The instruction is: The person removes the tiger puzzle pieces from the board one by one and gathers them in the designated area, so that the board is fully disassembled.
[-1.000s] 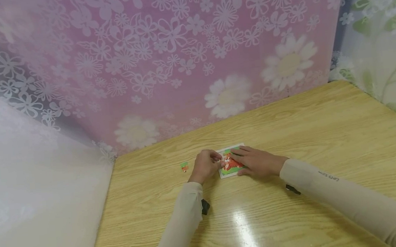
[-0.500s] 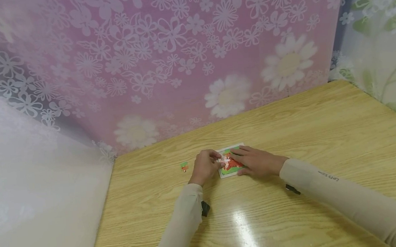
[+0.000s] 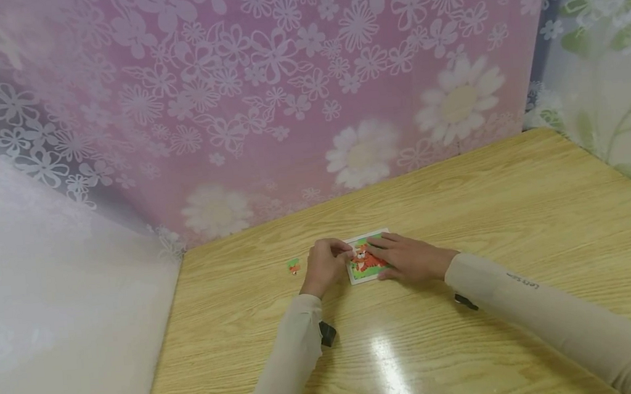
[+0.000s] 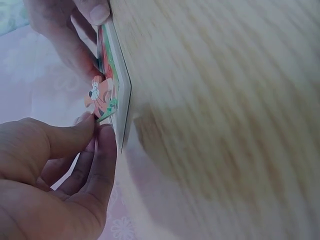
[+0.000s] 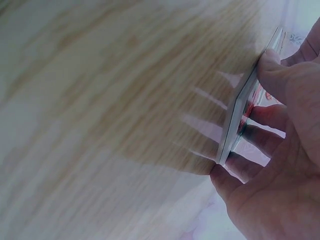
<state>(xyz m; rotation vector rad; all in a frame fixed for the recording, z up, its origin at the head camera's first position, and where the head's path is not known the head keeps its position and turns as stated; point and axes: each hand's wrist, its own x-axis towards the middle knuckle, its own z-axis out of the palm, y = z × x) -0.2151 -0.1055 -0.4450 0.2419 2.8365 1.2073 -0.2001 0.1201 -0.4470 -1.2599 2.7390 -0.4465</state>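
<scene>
Between thumb and fingertips, my left hand [image 3: 323, 265] pinches a jigsaw piece [image 4: 101, 96] printed with an orange animal's face. The piece is tilted up at the left side of a white-framed jigsaw board [image 3: 364, 280], its edge close over the green part of the picture. My right hand [image 3: 412, 257] rests on the board's right side, fingers spread over the orange and green picture and covering part of it. In the right wrist view its thumb [image 5: 271, 67] lies at the board's edge. The board lies flat on the table.
A loose jigsaw piece [image 3: 294, 266], green and orange, lies on the wooden table [image 3: 237, 327] left of my left hand. A pink flowered curtain [image 3: 285, 100] stands behind the table's far edge, with a white wall [image 3: 61, 291] along the left.
My left thumb and fingertips have shifted slightly at the board's left side, and the pinched piece's tilt has changed, with less glare on the picture. The right hand and loose piece stay put.
</scene>
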